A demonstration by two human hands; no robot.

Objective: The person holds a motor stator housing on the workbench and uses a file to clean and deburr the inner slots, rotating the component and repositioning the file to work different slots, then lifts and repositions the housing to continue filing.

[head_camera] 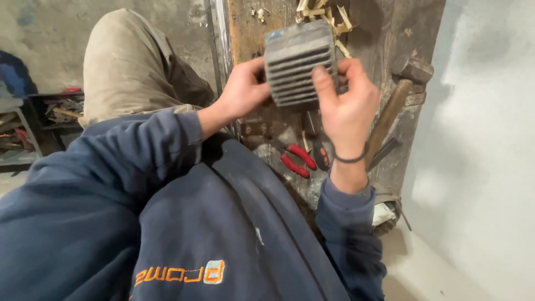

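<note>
A grey finned metal block (298, 62), ribbed like a heat sink, is held up in front of me by both hands. My left hand (242, 89) grips its left side from behind. On the right side, my right hand (348, 108) grips it with the thumb pressed across the fins; a dark band circles that wrist. Both arms wear dark blue sleeves. Below the block lies a worn wooden and metal work surface (390, 22).
Red-handled pliers (295, 159) lie on the surface under my hands. A hammer (398, 95) with a wooden handle rests at the right. Wood chips (326, 14) sit at the top. My knee in beige trousers (125, 61) is at left; a white wall (485, 139) stands right.
</note>
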